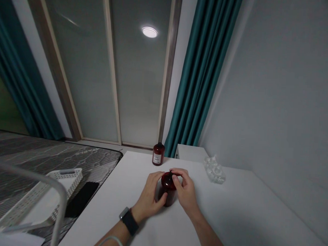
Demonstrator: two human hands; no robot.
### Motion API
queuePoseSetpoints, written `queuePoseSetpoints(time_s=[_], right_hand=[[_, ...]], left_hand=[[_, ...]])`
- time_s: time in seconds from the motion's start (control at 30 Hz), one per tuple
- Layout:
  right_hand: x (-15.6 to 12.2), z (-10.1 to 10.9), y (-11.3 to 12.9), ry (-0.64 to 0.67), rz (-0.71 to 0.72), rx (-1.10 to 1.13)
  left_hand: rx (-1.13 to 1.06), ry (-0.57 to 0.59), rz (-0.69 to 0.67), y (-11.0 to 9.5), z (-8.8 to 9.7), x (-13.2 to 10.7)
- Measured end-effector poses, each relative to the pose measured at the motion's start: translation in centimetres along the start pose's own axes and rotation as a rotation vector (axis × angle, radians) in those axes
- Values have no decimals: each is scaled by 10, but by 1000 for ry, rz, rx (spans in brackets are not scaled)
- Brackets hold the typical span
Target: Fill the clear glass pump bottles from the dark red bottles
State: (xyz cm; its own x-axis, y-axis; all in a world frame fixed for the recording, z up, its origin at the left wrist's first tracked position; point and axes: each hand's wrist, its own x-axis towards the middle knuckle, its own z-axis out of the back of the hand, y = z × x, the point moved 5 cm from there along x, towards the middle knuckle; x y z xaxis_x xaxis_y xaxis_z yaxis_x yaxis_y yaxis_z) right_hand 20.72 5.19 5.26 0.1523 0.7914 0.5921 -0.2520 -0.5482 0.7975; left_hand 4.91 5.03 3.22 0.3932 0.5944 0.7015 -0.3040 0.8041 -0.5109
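A dark red plastic bottle (168, 189) stands on the white table (110, 185), held between my two hands. My left hand (150, 195) wraps around its body from the left, with a black smartwatch (129, 222) on that wrist. My right hand (185, 187) grips the top from the right, and its fingers cover most of the cap. A second dark red bottle (158, 154), with a white label and a black cap, stands upright near the table's far edge, beyond my hands.
Crumpled clear plastic wrap (214, 170) lies on the table at the right, against a grey wall. A white box (191, 152) stands past the far corner. On the mattress (52, 158) at left lie a white plastic basket (65, 180) and a black phone-like slab (81, 199).
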Motion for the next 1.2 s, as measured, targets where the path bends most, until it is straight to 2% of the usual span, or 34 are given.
queuePoseSetpoints(time_s=[0.1, 0.2, 0.33, 0.8, 1.07, 1.2], right_hand=[[-4, -2, 4, -1, 106, -81], [-5, -3, 3, -11, 136, -92], [-5, -2, 3, -20, 145, -77], [-5, -2, -1, 89, 138, -24], [-10, 1, 6, -22, 138, -116], [-11, 3, 6, -20, 135, -147]], left_hand=[[1, -28, -41, -2, 1, 1], [9, -38, -60, -3, 2, 2], [14, -50, -67, -4, 4, 3], [27, -24, -73, -2, 3, 3], [12, -6, -64, -1, 1, 3], [22, 18, -63, -2, 1, 4]])
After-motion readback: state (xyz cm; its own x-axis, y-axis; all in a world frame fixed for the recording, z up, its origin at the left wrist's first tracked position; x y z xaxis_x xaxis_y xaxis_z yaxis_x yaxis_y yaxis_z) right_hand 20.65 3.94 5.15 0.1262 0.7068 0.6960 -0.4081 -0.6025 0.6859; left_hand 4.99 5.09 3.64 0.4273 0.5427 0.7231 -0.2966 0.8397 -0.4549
